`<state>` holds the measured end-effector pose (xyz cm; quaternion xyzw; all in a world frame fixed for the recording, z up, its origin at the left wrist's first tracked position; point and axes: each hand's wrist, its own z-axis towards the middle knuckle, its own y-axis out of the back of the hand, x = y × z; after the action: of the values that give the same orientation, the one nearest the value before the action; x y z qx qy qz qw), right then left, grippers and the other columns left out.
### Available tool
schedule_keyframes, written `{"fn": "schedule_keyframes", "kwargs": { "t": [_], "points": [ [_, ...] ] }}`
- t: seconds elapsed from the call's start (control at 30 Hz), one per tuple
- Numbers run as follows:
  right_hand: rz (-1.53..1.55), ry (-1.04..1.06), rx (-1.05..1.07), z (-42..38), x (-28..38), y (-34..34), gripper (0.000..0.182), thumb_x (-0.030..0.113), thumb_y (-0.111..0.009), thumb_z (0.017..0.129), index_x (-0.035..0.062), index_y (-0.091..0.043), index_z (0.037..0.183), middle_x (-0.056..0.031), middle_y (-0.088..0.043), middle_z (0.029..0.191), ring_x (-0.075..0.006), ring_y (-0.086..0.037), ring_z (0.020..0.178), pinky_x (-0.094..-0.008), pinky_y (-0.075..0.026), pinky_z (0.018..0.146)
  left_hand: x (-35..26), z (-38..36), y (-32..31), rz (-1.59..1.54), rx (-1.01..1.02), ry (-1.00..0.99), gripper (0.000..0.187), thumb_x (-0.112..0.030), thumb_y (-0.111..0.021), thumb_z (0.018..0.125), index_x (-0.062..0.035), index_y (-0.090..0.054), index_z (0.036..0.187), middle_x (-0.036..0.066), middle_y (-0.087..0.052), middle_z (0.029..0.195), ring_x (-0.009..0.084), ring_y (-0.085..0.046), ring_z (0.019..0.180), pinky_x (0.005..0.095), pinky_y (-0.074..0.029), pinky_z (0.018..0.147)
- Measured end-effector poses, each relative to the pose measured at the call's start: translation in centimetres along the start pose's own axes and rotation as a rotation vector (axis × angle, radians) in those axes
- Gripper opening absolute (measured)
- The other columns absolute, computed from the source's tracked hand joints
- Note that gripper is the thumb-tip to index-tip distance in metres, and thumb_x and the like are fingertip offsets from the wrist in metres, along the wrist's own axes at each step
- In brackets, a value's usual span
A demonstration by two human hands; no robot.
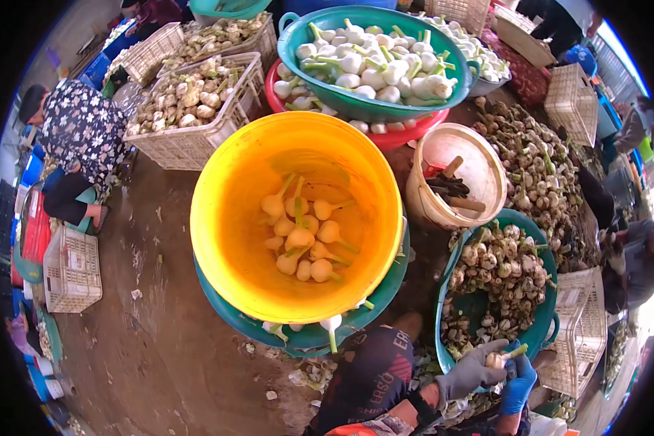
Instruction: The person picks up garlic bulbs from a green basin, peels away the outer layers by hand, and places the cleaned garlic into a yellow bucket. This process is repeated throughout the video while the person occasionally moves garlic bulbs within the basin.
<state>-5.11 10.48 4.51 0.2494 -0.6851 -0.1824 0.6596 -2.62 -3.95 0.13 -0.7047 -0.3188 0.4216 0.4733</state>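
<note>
At the lower right, my left hand [472, 373] in a grey glove is closed around a garlic bulb [495, 360] with a short green stem. My right hand [518, 386], in a blue glove, is closed beside it, touching the bulb's stem side; a tool in it cannot be made out. Both hands are over the near edge of a green basin [447, 305] of unpeeled garlic. Left of them stands a yellow bucket [225, 145] with several peeled white bulbs [300, 237] at its bottom. It rests on another green basin [225, 309].
A green basin [283, 51] of cleaned bulbs sits behind the bucket. A white bucket [421, 189] holds tools. Garlic is piled [541, 160] at the right. Crates [174, 149] stand at the upper left, near a person in a floral top [83, 127]. Other people are at the right edge.
</note>
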Motion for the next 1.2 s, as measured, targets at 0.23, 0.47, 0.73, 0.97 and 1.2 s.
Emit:
{"fn": "schedule_keyframes", "kwargs": {
  "t": [0.23, 0.47, 0.73, 0.97, 1.2],
  "points": [
    [0.266, -0.301, -0.128, -0.5, 1.2, -1.1, 0.014, 0.001, -0.060, 0.082, -0.0051, -0.067, 0.092, -0.0014, -0.065, 0.082, -0.0092, -0.057, 0.075, -0.0238, -0.047, 0.066, -1.1, -0.2, -0.1, -0.363, 0.053, 0.127, 0.063, -0.056, -0.043, 0.092, -0.0052, -0.050, 0.130, 0.001, -0.062, 0.081, 0.0057, -0.049, 0.051, 0.0196, -0.040, 0.043],
    [0.088, -0.129, -0.120, -1.0, 1.7, -0.6, 0.020, -0.009, -0.062, 0.079, -0.0047, -0.067, 0.097, -0.0025, -0.066, 0.082, -0.0101, -0.061, 0.072, -0.0248, -0.050, 0.067, -0.7, 0.1, -2.3, 0.509, -0.490, -0.251, 0.029, -0.018, -0.062, 0.090, 0.0014, -0.058, 0.112, 0.005, -0.065, 0.091, 0.0131, -0.063, 0.079, 0.0248, -0.051, 0.068],
    [1.348, -0.496, -0.154, -1.2, -4.9, -0.1, 0.032, -0.003, -0.053, 0.088, -0.0032, -0.056, 0.119, -0.0145, -0.061, 0.116, -0.0234, -0.061, 0.102, -0.0367, -0.050, 0.091, 0.5, 0.9, -0.6, -0.028, -0.108, -0.061, 0.054, -0.010, -0.069, 0.084, 0.0016, -0.044, 0.131, 0.013, -0.059, 0.116, 0.0231, -0.064, 0.097, 0.0309, -0.058, 0.076],
    [1.598, -0.416, -0.213, -3.1, -14.8, 2.1, 0.025, -0.002, -0.052, 0.084, 0.0072, -0.057, 0.107, -0.0067, -0.064, 0.097, -0.0220, -0.062, 0.086, -0.0337, -0.050, 0.069, 0.5, 0.7, -0.7, -0.025, 0.015, -0.011, 0.058, -0.014, -0.070, 0.084, -0.0001, -0.042, 0.133, 0.018, -0.057, 0.117, 0.0282, -0.065, 0.099, 0.0328, -0.059, 0.077],
    [-0.255, 0.025, 0.106, -4.8, -5.4, 4.1, 0.039, 0.009, -0.056, 0.085, 0.0083, -0.056, 0.124, -0.0157, -0.060, 0.113, -0.0305, -0.060, 0.105, -0.0375, -0.051, 0.082, 2.0, 1.5, -1.0, 0.143, -0.179, 0.052, 0.055, 0.000, -0.054, 0.085, -0.0068, -0.039, 0.138, 0.013, -0.057, 0.117, 0.0287, -0.060, 0.107, 0.0374, -0.061, 0.073]
  ]
}}
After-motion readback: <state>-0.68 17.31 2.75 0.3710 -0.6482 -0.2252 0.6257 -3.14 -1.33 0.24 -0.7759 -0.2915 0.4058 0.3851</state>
